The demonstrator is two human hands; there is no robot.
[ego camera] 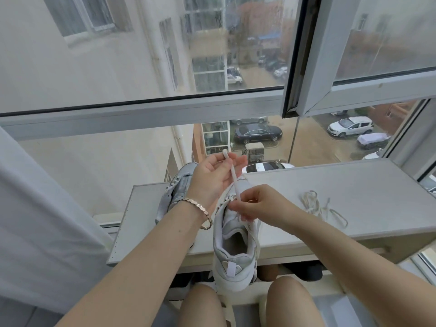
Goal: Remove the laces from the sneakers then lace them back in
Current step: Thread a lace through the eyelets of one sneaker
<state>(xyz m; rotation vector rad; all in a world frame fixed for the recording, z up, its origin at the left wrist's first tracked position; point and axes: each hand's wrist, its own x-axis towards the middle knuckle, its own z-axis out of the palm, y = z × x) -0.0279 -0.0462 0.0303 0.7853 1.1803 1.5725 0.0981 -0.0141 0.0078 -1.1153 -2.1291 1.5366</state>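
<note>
In the centre of the frame I see my left hand (213,177) raised, thumb and fingers pinching the upper end of a white lace (234,179). The lace runs taut and slantwise down to my right hand (260,205), whose fingertips pinch it just above the eyelets. Below both hands, the grey-and-white sneaker (232,253) stands with its heel toward me, hanging over the near edge of the pale shelf (368,185). The second sneaker (178,186) lies on the shelf left of centre, partly hidden behind my left wrist, which wears a gold bracelet (203,210). A loose lace (317,208) lies in a heap on the shelf at right of centre, well apart from both shoes.
</note>
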